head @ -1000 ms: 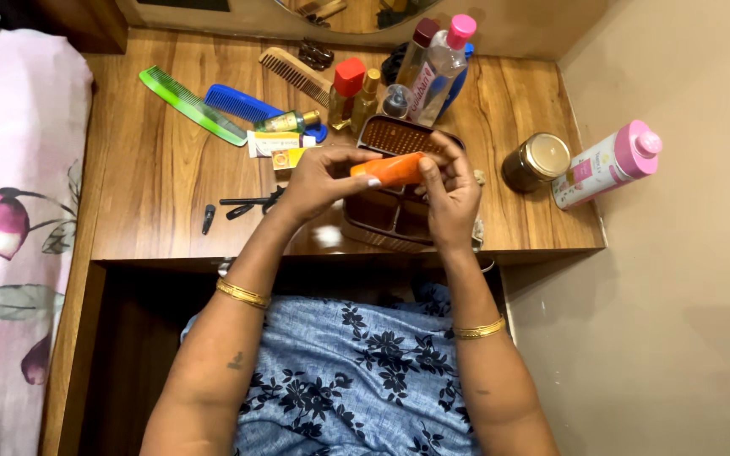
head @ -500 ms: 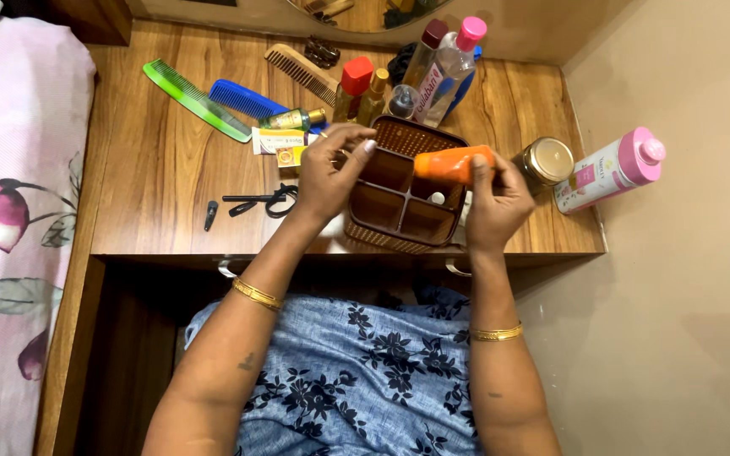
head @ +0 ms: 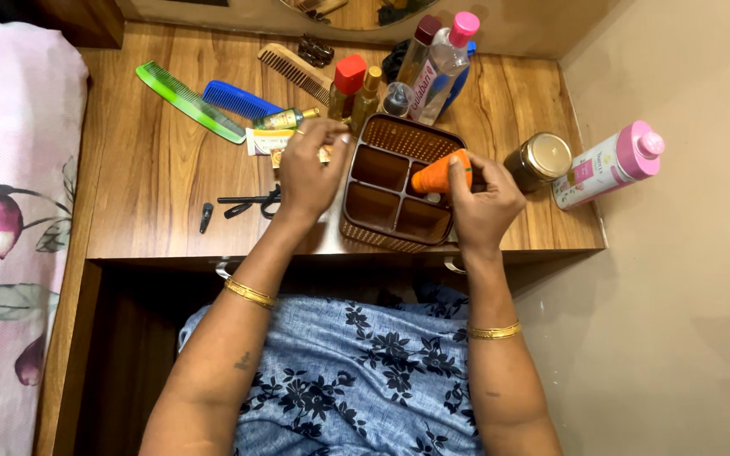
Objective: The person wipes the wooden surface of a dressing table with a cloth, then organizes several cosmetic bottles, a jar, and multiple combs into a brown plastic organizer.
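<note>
Right now my right hand (head: 485, 203) is wrapped around a small orange plastic tube (head: 441, 172), fingers pressed on its body, holding it tilted over the right-hand compartments of the brown plastic organiser tray (head: 399, 184). The tray sits at the tabletop's (head: 128, 203) front edge, at six o'clock from the bottle cluster. My left hand (head: 310, 169) is curled at nine o'clock of the tray, fingertips pinching a small yellow-labelled tube (head: 274, 142); I cannot tell how firmly.

Open wood lies at the left and front-left, broken only by a few small black hair clips (head: 247, 203). The right side is tight: one round brass-lidded jar (head: 538, 160) at three o'clock of the tray, then one white bottle with a pink cap (head: 606, 165) lying near the wall.

I count three combs at eleven o'clock: one green (head: 187, 100), one blue (head: 241, 100), one wooden (head: 293, 72). The tray shows four open compartments.
</note>
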